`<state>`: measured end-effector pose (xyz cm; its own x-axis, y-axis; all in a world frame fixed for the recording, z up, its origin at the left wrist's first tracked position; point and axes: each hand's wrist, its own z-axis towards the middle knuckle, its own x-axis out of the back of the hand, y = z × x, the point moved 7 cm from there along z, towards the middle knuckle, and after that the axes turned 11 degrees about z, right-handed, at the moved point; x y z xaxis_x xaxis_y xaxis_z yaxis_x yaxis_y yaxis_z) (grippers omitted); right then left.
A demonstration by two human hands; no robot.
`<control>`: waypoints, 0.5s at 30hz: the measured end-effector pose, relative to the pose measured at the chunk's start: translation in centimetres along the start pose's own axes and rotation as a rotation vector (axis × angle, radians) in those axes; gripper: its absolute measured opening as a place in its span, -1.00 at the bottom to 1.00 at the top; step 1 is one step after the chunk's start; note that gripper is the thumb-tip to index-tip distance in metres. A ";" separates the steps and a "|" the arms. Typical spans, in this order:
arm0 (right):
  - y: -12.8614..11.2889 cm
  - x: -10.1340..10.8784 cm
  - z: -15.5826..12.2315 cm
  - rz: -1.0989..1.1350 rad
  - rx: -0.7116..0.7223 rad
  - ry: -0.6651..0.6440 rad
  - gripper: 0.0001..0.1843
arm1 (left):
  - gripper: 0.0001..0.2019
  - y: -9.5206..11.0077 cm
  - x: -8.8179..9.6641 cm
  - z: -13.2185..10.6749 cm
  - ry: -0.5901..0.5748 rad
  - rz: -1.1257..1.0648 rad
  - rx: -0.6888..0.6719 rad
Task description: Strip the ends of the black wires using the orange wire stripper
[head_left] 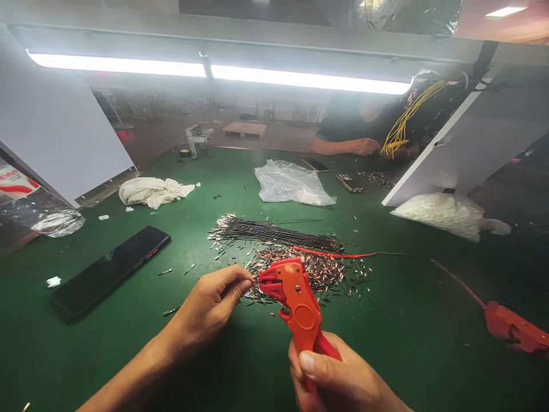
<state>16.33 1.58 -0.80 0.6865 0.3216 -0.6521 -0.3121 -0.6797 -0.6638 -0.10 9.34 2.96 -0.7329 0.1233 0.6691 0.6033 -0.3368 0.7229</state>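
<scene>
Stripping wire over a messy green bench [128,343]

Right hand [338,380] wrapped tight round the orange stripper [295,303]; left hand [210,309] pinching a thin wire at its jaws, by the offcut pile [309,269].

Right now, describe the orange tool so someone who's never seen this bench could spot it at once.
Start at the green table and find the heap of cut wire bits near its front. Just before it, the right hand grips the orange wire stripper, jaws pointing at the left hand. Unlike the red tool lying far right, it is held upright.
</scene>
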 end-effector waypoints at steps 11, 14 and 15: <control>1.3 -0.6 1.4 0.304 0.051 -0.266 -0.58 | -0.87 3.2 1.9 -0.7 0.265 0.094 -0.351; 1.5 -0.7 1.4 0.296 0.068 -0.307 -0.61 | -0.85 3.8 2.3 -0.9 0.308 0.152 -0.436; 1.4 -0.8 1.3 0.297 0.075 -0.311 -0.62 | -0.84 3.7 2.4 -0.9 0.316 0.168 -0.443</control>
<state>14.54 1.20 -1.73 0.3333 0.3104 -0.8903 -0.5210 -0.7264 -0.4483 0.09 7.49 7.11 -0.7380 -0.2278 0.6352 0.5801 -0.6952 0.4246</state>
